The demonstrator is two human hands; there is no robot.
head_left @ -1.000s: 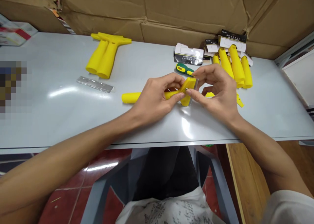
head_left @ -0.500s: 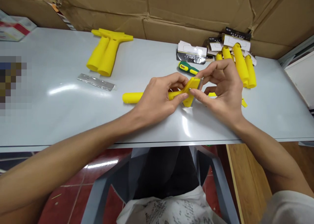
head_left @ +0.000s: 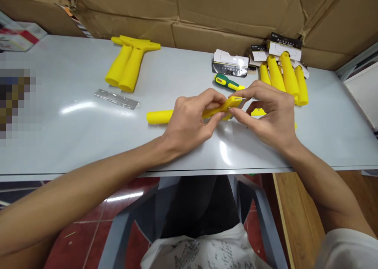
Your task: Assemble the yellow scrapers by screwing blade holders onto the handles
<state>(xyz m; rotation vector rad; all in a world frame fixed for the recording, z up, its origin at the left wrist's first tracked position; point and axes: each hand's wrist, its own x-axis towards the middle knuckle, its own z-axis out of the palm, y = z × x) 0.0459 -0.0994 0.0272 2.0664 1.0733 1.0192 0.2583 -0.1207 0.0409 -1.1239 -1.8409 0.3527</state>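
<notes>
A yellow scraper (head_left: 159,117) lies across my left hand (head_left: 191,117), which is closed around its neck, the handle pointing left. At its right end a thin metal blade (head_left: 241,103) shows along the edge of the yellow head. My right hand (head_left: 265,113) pinches that end between thumb and index finger; its other fingers are curled. Just beyond the hands rests a green and yellow screwdriver (head_left: 227,82). Another yellow piece (head_left: 258,111) on the table is partly covered by my right hand.
Two yellow scraper handles (head_left: 128,64) stand at the back left, with a wrapped metal strip (head_left: 116,99) before them. Several packaged yellow handles (head_left: 288,74) lie at the back right beside a printed card (head_left: 230,63). Cardboard (head_left: 206,9) lines the table's far side.
The scraper's head has rolled so its face appears narrower. My right hand's fingers have come down and curled closer around the blade end. My left hand keeps its hold.
</notes>
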